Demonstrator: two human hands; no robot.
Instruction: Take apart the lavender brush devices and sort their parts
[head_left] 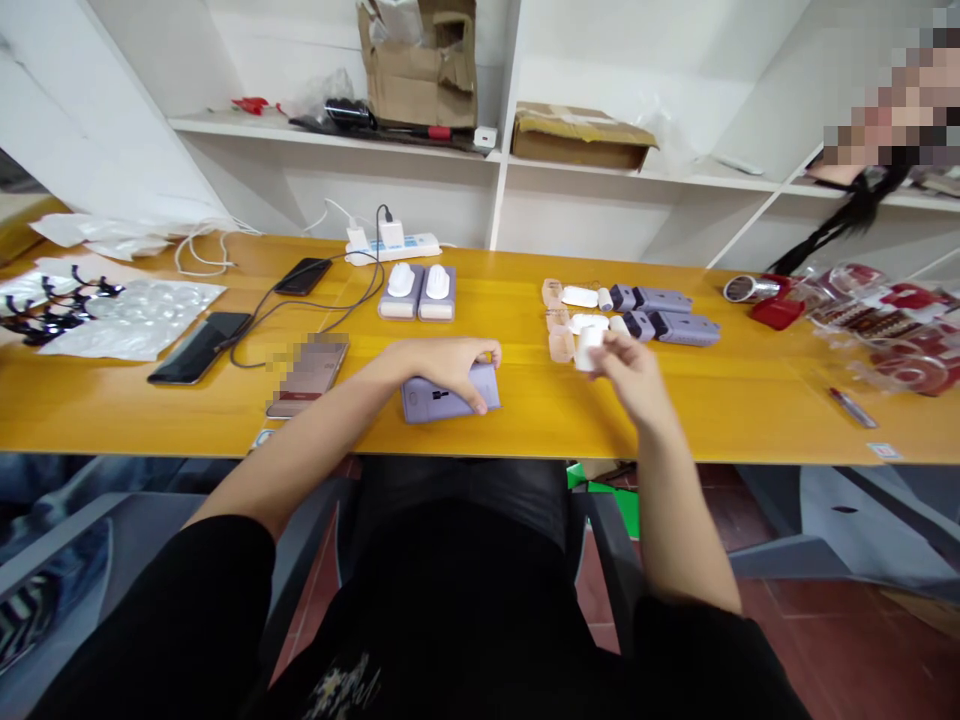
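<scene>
At the far left of the yellow desk [90, 410] lie clear plastic blister sheets [135, 315] with some black clips [45, 310] on them. Next come a dark phone [199, 347], a second phone [302, 276] on a charging cable, and a third device [307, 375] lying flat near the front edge. A white power strip [394, 245] sits by the back edge, and just in front of it stand two lilac cases with white inserts [417, 291].

The left hand [450, 365] rests on a lilac case [448, 395] lying near the front edge of the desk, the fingers curled over its top and pinning it down. Just to the right, the right hand [634, 375] is lifted slightly above the desk, its fingers pinched around a small white cap [587, 348]. Behind it lie white and peach small parts [570, 320] and three lilac bodies [664, 313] in a row. Farther right are a red-and-silver tool [757, 295] and clear packaging with red pieces [885, 325].
</scene>
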